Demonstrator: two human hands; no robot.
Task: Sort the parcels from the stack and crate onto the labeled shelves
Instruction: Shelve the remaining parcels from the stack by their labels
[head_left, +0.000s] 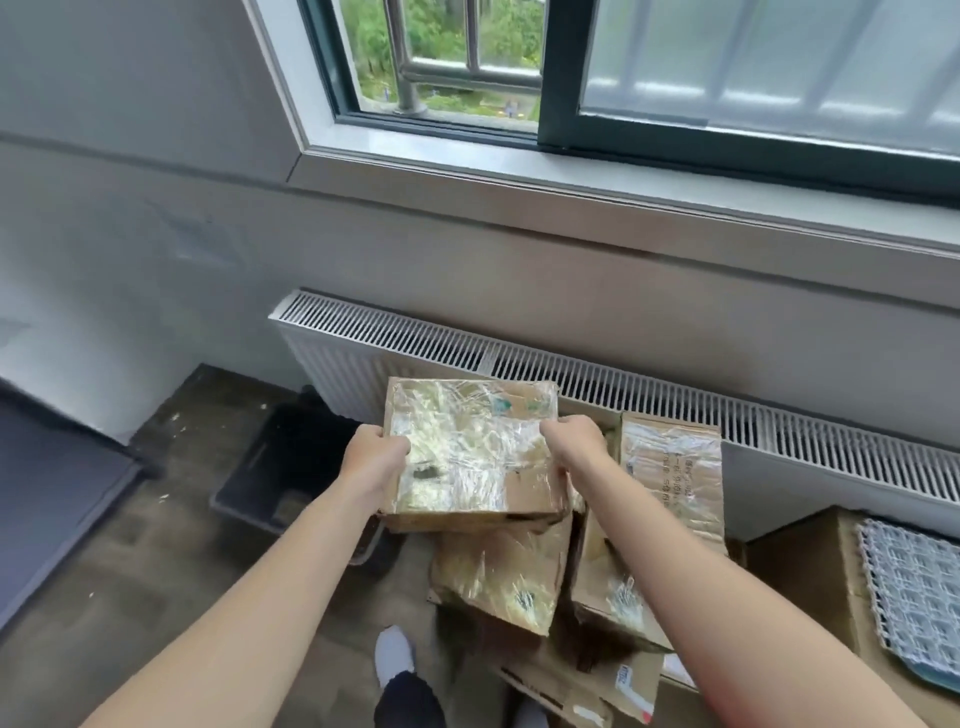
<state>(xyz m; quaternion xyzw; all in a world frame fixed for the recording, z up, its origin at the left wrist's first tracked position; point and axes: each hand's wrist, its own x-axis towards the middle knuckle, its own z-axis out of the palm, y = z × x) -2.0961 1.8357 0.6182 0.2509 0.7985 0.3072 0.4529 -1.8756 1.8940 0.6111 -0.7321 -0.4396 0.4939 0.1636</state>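
**One parcel in hand, most of the sorting left to do.**

The fingers (396, 445) of the left hand (371, 457) and right hand (574, 441) curl round the side edges of a taped parcel (467, 452), held over the stack (498, 577) at 6 o'clock. Several boxes lie there, the crate (280, 467) at 9 o'clock is too dark to read, and no shelves show, so the task looks early. The radiator (623, 384) stands close at 12 o'clock and boxes crowd 3 o'clock. Open floor (156, 545) lies toward 8 o'clock.
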